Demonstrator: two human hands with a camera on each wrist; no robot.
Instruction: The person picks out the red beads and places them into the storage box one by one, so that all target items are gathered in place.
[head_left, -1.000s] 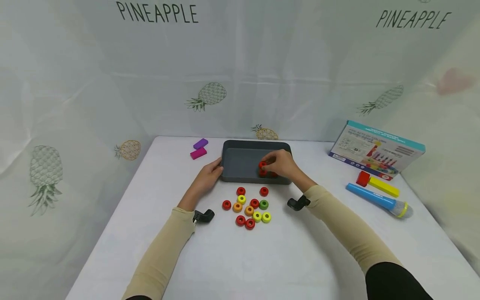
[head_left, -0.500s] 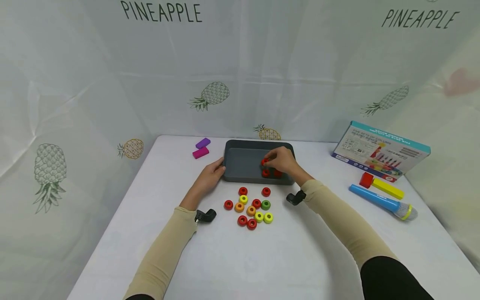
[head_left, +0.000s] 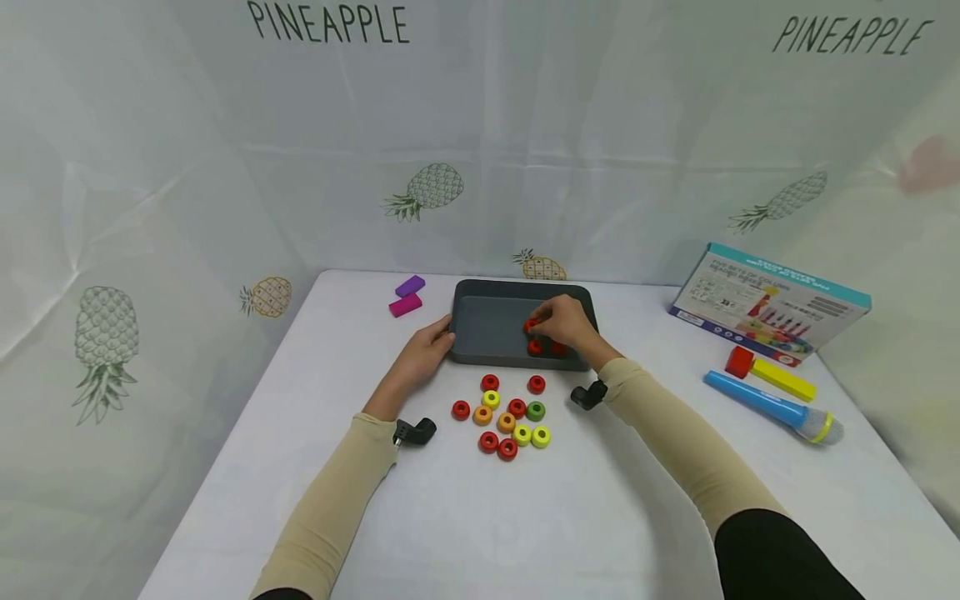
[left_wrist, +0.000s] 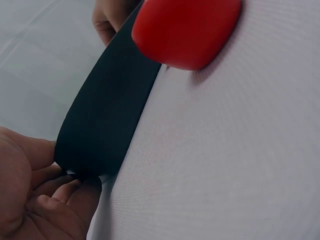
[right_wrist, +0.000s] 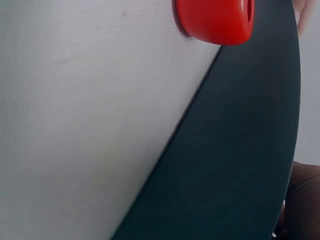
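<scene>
My left hand (head_left: 418, 357) grips the tray (head_left: 483, 333) by its edge while the fingers of my right hand (head_left: 567, 322) pinch a red bead (head_left: 530, 325), best lowered flat and released gently.

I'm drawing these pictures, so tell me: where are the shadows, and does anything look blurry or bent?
Head view: a soft shadow lies on the table beside the right sleeve; left wrist view: the close red ring looks slightly soft and casts a shadow; right wrist view: the dark tray looks curved.
</scene>
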